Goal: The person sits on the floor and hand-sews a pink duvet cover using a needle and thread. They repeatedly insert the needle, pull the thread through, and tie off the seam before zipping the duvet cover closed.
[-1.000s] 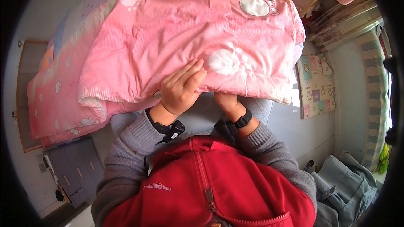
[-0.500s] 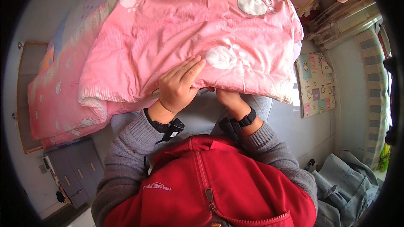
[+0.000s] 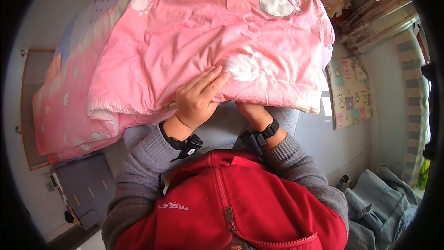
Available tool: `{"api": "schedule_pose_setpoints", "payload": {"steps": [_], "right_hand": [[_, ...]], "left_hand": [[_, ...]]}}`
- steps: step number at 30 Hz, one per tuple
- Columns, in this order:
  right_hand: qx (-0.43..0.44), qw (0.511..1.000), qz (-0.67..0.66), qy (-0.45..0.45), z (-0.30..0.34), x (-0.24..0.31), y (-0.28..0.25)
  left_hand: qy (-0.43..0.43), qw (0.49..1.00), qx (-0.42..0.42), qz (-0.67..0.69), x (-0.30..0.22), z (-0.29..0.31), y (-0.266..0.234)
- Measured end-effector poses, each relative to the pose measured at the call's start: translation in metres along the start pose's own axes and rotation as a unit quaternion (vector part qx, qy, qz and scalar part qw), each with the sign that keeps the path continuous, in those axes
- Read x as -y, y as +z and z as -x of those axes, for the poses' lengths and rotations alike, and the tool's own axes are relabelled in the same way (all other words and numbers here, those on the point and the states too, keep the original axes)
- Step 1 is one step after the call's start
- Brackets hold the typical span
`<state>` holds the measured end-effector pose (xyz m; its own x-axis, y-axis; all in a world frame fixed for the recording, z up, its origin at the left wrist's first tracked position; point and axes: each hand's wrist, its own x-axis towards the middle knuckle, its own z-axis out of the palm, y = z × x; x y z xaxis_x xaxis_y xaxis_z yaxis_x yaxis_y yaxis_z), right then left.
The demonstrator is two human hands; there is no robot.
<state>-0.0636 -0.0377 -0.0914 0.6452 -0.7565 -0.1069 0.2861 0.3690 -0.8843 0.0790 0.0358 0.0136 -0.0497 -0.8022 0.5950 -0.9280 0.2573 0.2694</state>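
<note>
We rest our left hand (image 3: pixel 198 101) flat, fingers together, on the pink, paw-printed fabric quilt (image 3: pixel 157 51), apparently steadying it; our right hand (image 3: pixel 251 110) reaches beneath, its grip we cannot tell.

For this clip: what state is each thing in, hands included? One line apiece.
Pink quilt: wrinkled
Left hand: on the quilt, fingers extended
Right hand: partly hidden under the quilt's edge; grip unclear
Black wrist straps: fastened
Red garment: zipper partly open
Grey cabinet: appears shut
Blue-grey cloth: crumpled
</note>
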Motion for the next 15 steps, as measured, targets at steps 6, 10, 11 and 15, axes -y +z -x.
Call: {"api": "schedule_pose_setpoints", "payload": {"steps": [6, 10, 11, 15], "right_hand": [[0.001, 0.999, -0.046, 0.008, -0.0015, -0.0022, 0.0001], [-0.001, 0.998, -0.06, 0.008, -0.003, -0.0024, -0.0004], [-0.002, 0.998, -0.063, 0.008, -0.0031, -0.0021, -0.001], [-0.002, 0.997, -0.075, 0.011, -0.0039, -0.0007, -0.0024]], "left_hand": [[-0.003, 1.0, 0.014, 0.009, 0.0005, 0.0037, 0.0016], [-0.007, 1.0, 0.014, 0.017, 0.0024, 0.0024, 0.0016], [-0.015, 1.0, 0.012, 0.02, 0.0023, 0.0019, 0.0014], [-0.019, 0.999, 0.011, 0.024, 0.0015, 0.0007, 0.0018]]}}
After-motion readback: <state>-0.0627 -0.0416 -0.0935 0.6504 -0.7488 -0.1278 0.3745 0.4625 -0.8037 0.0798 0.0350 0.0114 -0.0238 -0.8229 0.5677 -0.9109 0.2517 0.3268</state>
